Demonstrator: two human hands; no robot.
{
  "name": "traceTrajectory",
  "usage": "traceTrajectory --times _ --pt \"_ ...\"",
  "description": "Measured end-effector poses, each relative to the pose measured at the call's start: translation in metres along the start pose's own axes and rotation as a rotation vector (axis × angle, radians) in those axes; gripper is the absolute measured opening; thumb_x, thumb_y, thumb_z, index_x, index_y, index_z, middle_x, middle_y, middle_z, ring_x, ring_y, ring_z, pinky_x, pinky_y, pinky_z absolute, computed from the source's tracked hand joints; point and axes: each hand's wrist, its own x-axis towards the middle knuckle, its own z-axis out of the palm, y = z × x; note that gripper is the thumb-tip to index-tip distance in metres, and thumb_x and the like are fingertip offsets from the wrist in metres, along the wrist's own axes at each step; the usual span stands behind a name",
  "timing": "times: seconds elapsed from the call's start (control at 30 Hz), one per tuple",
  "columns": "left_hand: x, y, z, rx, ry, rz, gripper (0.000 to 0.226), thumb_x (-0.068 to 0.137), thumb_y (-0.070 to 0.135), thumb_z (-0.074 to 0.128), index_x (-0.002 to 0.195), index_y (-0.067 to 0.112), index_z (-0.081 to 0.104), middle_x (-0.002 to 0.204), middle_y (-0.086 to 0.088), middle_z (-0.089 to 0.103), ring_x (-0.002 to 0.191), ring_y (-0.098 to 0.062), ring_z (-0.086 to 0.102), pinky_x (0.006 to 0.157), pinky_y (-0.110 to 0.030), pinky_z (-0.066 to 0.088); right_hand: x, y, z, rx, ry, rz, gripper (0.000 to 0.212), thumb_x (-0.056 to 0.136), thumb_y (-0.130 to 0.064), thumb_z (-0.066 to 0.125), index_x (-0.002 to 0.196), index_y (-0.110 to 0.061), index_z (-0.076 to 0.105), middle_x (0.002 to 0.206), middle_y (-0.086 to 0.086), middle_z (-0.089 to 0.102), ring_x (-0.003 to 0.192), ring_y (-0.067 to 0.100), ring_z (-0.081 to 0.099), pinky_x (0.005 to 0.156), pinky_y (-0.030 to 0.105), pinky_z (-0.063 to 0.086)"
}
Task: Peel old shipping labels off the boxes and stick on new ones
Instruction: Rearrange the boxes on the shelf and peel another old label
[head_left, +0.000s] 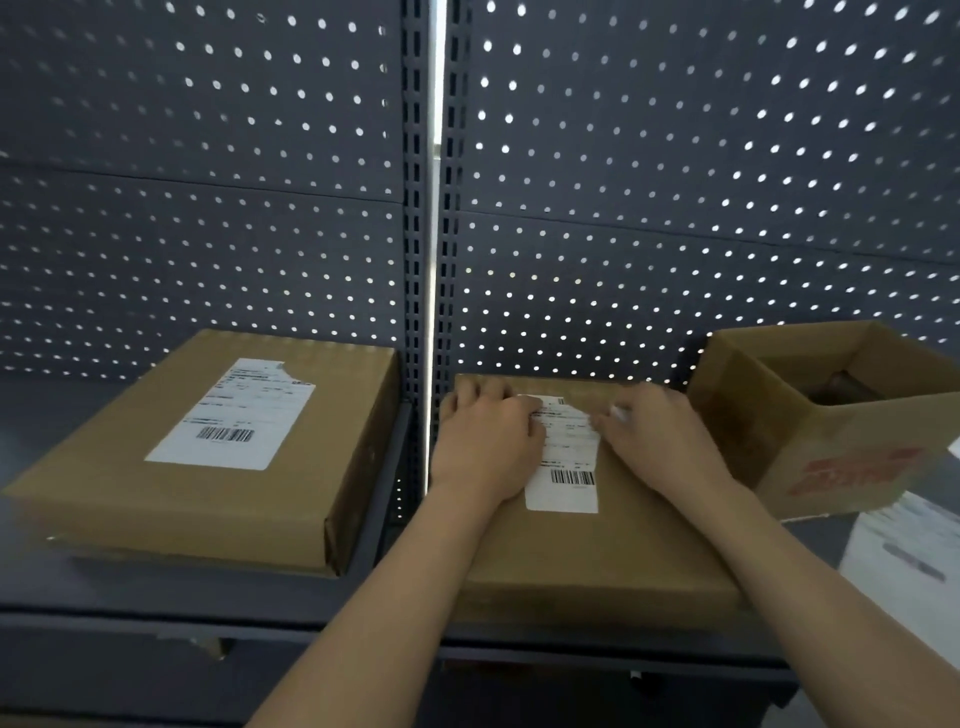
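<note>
Pegboard-backed shelf (156, 597) holds the near box (597, 551), my left grip (488, 441) spread flat on it, my right grip (660, 431) seemingly pinching the thin, tear-prone label (566, 478) at its far right corner.

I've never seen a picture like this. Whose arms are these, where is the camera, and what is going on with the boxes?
No machine here: these are a person's bare arms, seen from a camera worn on the head, looking forward and down. On a dark shelf, before a wall full of holes, stand a closed left box, a closed middle box bearing a white label, and an open box at the right. The left hand lies flat on the middle box, covering the label's left edge. The right hand has fingertips at the label's upper right edge; whether they pinch it is too blurred to tell.
</note>
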Motion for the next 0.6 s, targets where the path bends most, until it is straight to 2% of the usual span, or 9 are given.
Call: traceTrajectory --times 0.1,0.2,0.33,0.43,0.5,0.6 --pt "0.002 -0.003 0.001 0.020 0.009 -0.005 0.042 0.097 0.038 0.037 0.136 0.033 0.053 0.136 0.001 0.048 0.130 -0.027 0.032 0.113 -0.049 0.026 -0.001 -0.008 0.002 -0.118 0.049 -0.002 0.024 0.095 -0.029 0.056 0.079 -0.012 0.050 0.083 -0.001 0.051 0.067 0.015 0.045 0.047 0.022 0.023" --pt "0.003 -0.002 0.002 0.028 0.007 0.001 0.042 0.097 0.038 0.037 0.136 0.034 0.052 0.137 0.001 0.047 0.131 -0.027 0.031 0.113 -0.049 0.025 -0.001 -0.010 0.002 -0.151 0.045 -0.016 0.021 0.096 -0.027 0.050 0.081 -0.015 0.042 0.085 -0.001 0.045 0.074 0.017 0.042 0.048 0.023 0.021" --pt "0.002 -0.001 0.002 0.021 0.006 -0.004 0.043 0.097 0.039 0.037 0.137 0.034 0.052 0.137 0.003 0.046 0.131 -0.026 0.030 0.113 -0.048 0.025 -0.005 -0.005 0.003 -0.130 -0.005 -0.060 0.022 0.102 -0.029 0.042 0.085 -0.016 0.047 0.096 -0.004 0.041 0.080 0.018 0.045 0.061 0.030 0.034" --pt "0.003 0.000 0.001 0.028 -0.003 0.000 0.043 0.097 0.039 0.036 0.137 0.035 0.051 0.137 0.003 0.045 0.131 -0.026 0.029 0.113 -0.048 0.024 -0.005 0.000 0.004 -0.113 -0.030 -0.119 0.020 0.103 -0.030 0.039 0.093 -0.018 0.052 0.098 -0.008 0.039 0.089 0.020 0.049 0.066 0.031 0.036" --pt "0.002 0.000 0.001 0.039 -0.007 0.008 0.043 0.097 0.039 0.036 0.137 0.036 0.051 0.136 0.003 0.046 0.131 -0.028 0.029 0.113 -0.048 0.025 -0.004 0.004 0.004 -0.092 -0.044 -0.141 0.018 0.103 -0.032 0.040 0.088 -0.023 0.045 0.096 -0.010 0.040 0.095 0.019 0.051 0.066 0.032 0.037" --pt "0.002 -0.001 0.001 0.044 -0.001 0.013 0.042 0.097 0.038 0.035 0.136 0.037 0.051 0.134 0.003 0.046 0.130 -0.027 0.030 0.112 -0.048 0.025 -0.002 0.009 0.004 -0.018 -0.047 -0.138 0.025 0.102 -0.031 0.044 0.078 -0.024 0.044 0.091 -0.010 0.046 0.090 0.015 0.050 0.065 0.034 0.041"
